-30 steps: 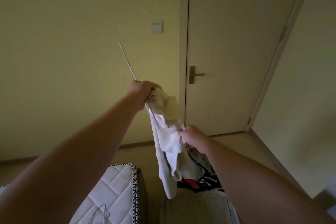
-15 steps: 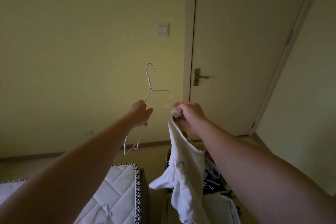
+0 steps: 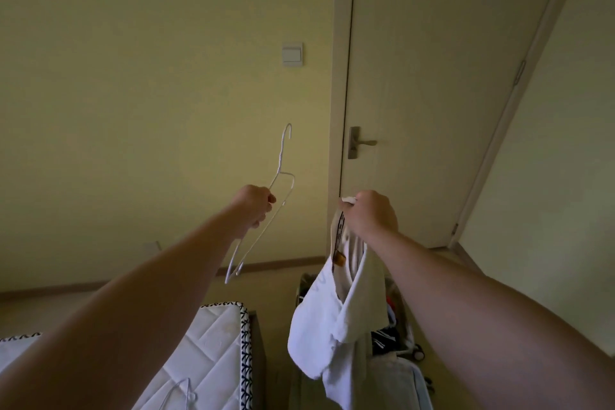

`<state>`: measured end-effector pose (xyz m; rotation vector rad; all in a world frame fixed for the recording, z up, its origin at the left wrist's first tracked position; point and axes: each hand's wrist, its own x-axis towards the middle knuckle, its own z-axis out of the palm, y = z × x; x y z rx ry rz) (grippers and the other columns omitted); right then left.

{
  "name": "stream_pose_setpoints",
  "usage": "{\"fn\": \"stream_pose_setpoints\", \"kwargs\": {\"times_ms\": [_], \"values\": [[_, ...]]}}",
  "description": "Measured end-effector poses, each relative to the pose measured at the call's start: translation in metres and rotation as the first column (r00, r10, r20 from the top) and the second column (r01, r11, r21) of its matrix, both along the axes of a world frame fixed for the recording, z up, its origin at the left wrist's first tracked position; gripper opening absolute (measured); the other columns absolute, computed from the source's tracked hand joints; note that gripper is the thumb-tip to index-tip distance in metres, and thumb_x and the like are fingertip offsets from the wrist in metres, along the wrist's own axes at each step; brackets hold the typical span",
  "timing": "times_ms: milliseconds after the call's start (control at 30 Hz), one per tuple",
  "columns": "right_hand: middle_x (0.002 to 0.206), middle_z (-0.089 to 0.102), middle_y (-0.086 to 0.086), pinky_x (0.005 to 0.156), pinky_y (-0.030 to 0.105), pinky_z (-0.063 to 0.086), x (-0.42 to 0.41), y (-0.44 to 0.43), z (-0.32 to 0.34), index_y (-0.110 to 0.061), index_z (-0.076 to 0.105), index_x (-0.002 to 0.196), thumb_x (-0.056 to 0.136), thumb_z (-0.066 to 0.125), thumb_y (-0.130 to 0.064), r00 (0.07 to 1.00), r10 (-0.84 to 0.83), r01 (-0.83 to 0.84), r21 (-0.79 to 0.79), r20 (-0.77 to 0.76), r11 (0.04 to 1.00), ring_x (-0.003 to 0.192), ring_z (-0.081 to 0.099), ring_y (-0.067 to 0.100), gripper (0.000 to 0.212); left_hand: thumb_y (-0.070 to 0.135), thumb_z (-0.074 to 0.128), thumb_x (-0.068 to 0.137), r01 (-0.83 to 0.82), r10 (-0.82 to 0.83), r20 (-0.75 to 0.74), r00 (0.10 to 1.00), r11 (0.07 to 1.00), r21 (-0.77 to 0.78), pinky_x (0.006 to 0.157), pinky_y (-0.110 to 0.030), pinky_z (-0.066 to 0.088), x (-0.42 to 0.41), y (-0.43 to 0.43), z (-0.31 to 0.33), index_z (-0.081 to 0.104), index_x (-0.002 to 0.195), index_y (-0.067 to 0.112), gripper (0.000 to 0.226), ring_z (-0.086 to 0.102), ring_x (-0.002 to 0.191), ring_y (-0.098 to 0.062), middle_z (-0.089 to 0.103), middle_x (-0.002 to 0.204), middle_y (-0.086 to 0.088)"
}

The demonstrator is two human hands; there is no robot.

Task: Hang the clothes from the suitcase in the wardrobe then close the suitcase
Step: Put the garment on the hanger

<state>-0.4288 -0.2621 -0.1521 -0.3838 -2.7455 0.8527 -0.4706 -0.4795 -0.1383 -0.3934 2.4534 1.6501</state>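
L hand (image 3: 256, 206) is closed round one sloping arm of a thin white wire hanger (image 3: 281, 160). I see it well left of the pale wooden door (image 3: 432, 93), hook up at about door-handle height, frame tilted, lower end hanging past the wrist.

R hand (image 3: 371, 215) is a fist in front of the door's left edge, below the metal lever handle (image 3: 361, 142). It's pinching the top edge of a white cotton garment (image 3: 316, 336) w/ a dark neck tape and a small brown tag. The garment hangs straight down from the fist, folds bunched. Hands are apart, hanger and garment not touching.

Under the garment, on the floor in front of the door, is the pale grey soft-sided suitcase (image 3: 399, 389), open. Dark striped and red clothes (image 3: 386, 336) are piled inside, partly hidden by the hanging cloth.

Further left of the door is a white quilted mattress (image 3: 206, 349) w/ black-and-white trim, and a second white wire hanger (image 3: 186, 393) lies on it. A grey wall switch (image 3: 293, 54) sits just left of the door frame, up high.
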Motion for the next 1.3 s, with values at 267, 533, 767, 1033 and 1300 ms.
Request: {"fn": "stream_pose_setpoints", "kwargs": {"times_ms": [267,533,767,1033,1300], "values": [[0.095,0.058,0.014,0.074,0.031,0.04,-0.003,0.007,0.004,-0.005,0.06,0.087,0.101,0.038,-0.034,0.997,0.079,-0.077,-0.108,0.014,0.991,0.091,0.054,0.031,0.039,0.014,0.042,0.104,-0.036,0.034,0.016,0.999,0.768,0.639,0.033,-0.015,0.02,-0.002,0.011,-0.007,0.059,0.086,0.007,0.026,0.031,0.034,-0.003,0.045,0.068,-0.001],[0.081,0.052,0.005,0.071,0.03,0.032,-0.003,0.004,0.009,-0.011,0.045,0.079,0.101,0.036,-0.029,0.996,0.088,-0.093,-0.321,-0.032,0.942,0.083,0.048,0.027,0.03,0.013,0.05,0.099,-0.19,0.348,-0.228,0.909,0.835,0.516,0.051,-0.021,0.052,-0.013,0.025,-0.006,0.064,0.083,0.006,0.022,0.064,0.048,-0.01,0.06,0.069,-0.007],[0.062,0.044,0.0,0.053,0.031,0.028,-0.001,-0.002,0.011,-0.014,0.037,0.064,0.099,0.044,-0.031,0.994,0.078,-0.1,-0.305,-0.082,0.947,0.067,0.043,0.024,0.039,0.014,0.048,0.1,-0.168,0.358,-0.324,0.876,0.856,0.489,0.066,-0.03,0.06,-0.008,0.037,0.003,0.062,0.081,0.006,0.025,0.069,0.053,-0.015,0.064,0.063,-0.007],[0.062,0.049,-0.01,0.053,0.027,0.03,0.004,-0.016,0.011,-0.021,0.041,0.062,0.095,0.058,-0.034,0.987,0.143,-0.155,-0.224,-0.069,0.962,0.067,0.046,0.017,0.039,0.014,0.051,0.1,-0.121,0.302,-0.325,0.896,0.871,0.477,0.064,-0.029,0.061,-0.002,0.045,0.002,0.064,0.08,0.003,0.026,0.069,0.056,-0.018,0.064,0.066,-0.01],[0.093,0.07,0.008,0.065,0.025,0.04,0.002,-0.02,0.008,-0.006,0.069,0.1,0.093,0.064,-0.024,0.984,0.086,-0.112,-0.164,-0.156,0.98,0.084,0.06,0.024,0.021,0.023,0.054,0.098,-0.102,0.17,-0.4,0.901,0.977,0.186,0.054,-0.022,0.043,0.001,0.046,0.004,0.072,0.08,0.015,0.026,0.054,0.048,-0.007,0.072,0.077,0.005]]}}
